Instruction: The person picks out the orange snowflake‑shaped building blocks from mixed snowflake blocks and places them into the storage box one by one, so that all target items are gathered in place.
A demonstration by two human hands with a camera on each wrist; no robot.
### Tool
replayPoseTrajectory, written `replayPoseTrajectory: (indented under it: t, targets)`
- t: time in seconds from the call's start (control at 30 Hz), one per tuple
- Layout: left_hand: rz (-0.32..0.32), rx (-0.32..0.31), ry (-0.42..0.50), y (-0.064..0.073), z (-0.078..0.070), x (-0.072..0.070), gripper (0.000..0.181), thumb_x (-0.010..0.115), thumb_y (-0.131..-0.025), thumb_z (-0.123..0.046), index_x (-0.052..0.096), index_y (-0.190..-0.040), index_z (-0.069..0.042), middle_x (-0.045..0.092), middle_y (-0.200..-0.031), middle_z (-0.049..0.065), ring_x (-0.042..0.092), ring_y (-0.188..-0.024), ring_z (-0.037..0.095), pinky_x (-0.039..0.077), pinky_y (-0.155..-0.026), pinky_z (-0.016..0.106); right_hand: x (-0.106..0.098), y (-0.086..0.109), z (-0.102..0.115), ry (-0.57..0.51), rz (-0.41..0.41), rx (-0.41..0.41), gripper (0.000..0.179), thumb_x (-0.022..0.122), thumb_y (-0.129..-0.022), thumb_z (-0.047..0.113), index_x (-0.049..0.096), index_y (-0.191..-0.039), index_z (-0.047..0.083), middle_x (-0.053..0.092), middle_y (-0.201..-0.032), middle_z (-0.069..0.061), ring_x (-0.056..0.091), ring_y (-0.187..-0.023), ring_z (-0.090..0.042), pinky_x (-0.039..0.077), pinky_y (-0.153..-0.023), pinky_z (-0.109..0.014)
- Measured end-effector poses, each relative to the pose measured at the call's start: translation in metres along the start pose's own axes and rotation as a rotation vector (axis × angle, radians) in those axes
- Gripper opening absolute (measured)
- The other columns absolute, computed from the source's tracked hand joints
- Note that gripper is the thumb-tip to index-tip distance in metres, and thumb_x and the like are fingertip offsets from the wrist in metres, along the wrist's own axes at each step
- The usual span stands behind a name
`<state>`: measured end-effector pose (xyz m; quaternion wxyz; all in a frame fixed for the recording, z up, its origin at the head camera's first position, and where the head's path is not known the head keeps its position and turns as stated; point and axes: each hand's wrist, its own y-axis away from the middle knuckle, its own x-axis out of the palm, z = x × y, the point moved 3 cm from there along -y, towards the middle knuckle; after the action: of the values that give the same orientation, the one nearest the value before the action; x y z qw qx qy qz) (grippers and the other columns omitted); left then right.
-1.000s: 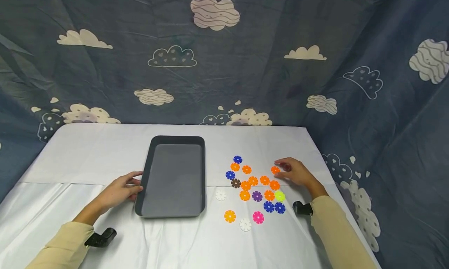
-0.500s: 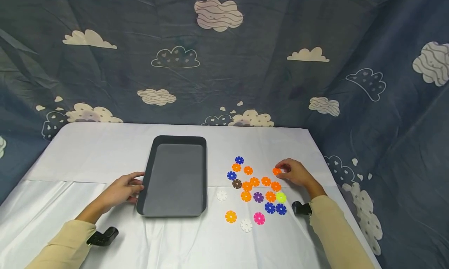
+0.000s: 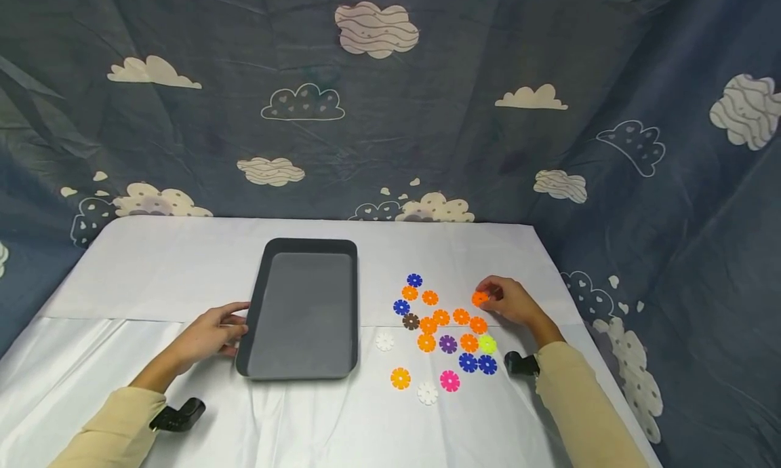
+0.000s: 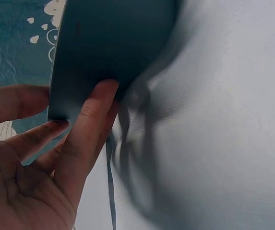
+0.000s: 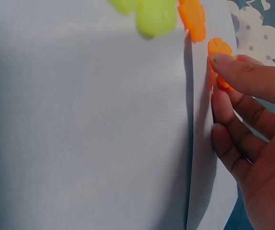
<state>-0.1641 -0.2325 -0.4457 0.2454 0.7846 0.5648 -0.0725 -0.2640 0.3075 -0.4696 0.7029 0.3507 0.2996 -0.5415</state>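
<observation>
In the head view, my left hand [image 3: 210, 332] is at the left side of a dark grey baking tray [image 3: 300, 319]. The left wrist view has its extended fingertips against the tray's outer wall [image 4: 108, 43]. Over on the right, my right hand [image 3: 515, 300] pinches an orange notched plastic disc [image 3: 479, 298] between thumb and fingers. Close up, the thumb lies across the face of this flower-shaped disc [image 5: 219, 47], close over the white cloth, and the other fingers are bent behind and below it.
Several similar discs lie loose right of the tray, among them orange [image 3: 461, 316], blue [image 3: 468, 363], purple [image 3: 448, 344], pink [image 3: 449, 380], lime [image 3: 487, 344], brown [image 3: 411, 321] and white [image 3: 428, 393] ones. A dark cloud-print curtain [image 3: 427, 135] hangs behind the white-covered table [image 3: 317, 420].
My right thumb and fingers have closed on the orange disc, which was lying between them earlier. The left hand stays at the tray; the head view shifts slightly.
</observation>
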Motion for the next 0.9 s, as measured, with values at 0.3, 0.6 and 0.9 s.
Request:
replayPoseTrajectory:
  t: [0.3,0.6,0.9]
  targets:
    - [0.010,0.009,0.010,0.000,0.000,-0.001,0.058,0.052,-0.096,-0.004,0.026,-0.144,0.013,0.049,-0.125,0.035,0.063,-0.095,0.025,0.058,-0.069,0.035,-0.002,0.002,0.012,-0.079,-0.012,-0.029,0.024,0.066,-0.088,0.004,0.065,-0.113,0.005,0.064,-0.108,-0.011,0.055,-0.095,-0.027,0.051,-0.091,-0.044]
    - [0.019,-0.002,0.018,0.000,-0.002,-0.002,0.057,0.052,-0.096,-0.003,0.025,-0.144,0.014,0.049,-0.125,0.036,0.063,-0.096,0.025,0.058,-0.070,0.035,0.001,-0.008,0.047,-0.128,0.014,-0.079,0.023,0.066,-0.089,0.005,0.067,-0.111,0.005,0.064,-0.107,-0.011,0.055,-0.090,-0.025,0.052,-0.086,-0.037]
    - [0.019,-0.006,0.033,0.001,0.000,0.000,0.057,0.051,-0.096,-0.003,0.026,-0.144,0.014,0.049,-0.126,0.036,0.063,-0.097,0.026,0.058,-0.071,0.035,0.016,-0.024,0.101,-0.160,0.082,-0.155,0.023,0.067,-0.087,0.001,0.069,-0.110,0.006,0.065,-0.107,-0.010,0.058,-0.091,-0.023,0.052,-0.090,-0.038]
